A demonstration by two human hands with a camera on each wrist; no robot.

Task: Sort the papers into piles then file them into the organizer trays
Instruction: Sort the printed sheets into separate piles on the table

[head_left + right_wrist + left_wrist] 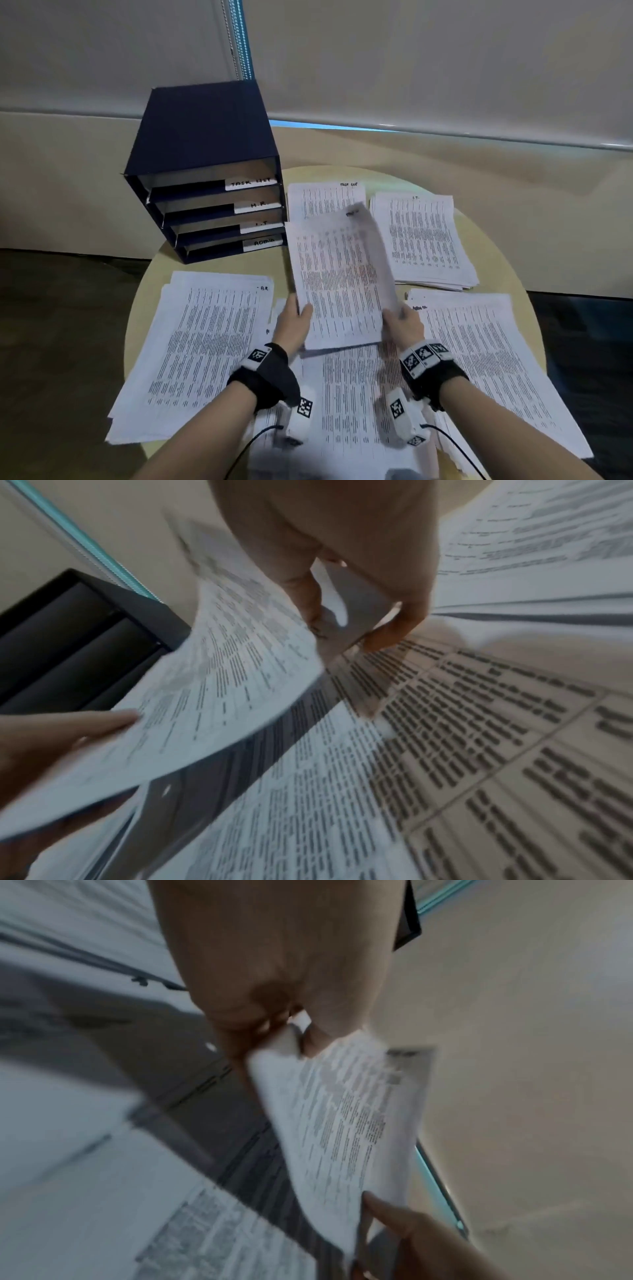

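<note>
A printed sheet hangs lifted over the middle of the round table, its right edge blurred. My left hand pinches its lower left edge, thumb on top, and my right hand grips its lower right edge. The left wrist view shows the sheet pinched in my left hand; the right wrist view shows the sheet beside my right hand. The dark blue organizer stands at the back left with several labelled trays. Under my hands lies an unsorted pile.
Sorted piles ring the table: a TASK LIST pile behind the sheet, an I.T. pile at back right, a wide pile at left, another at right. A wall and window blind stand behind.
</note>
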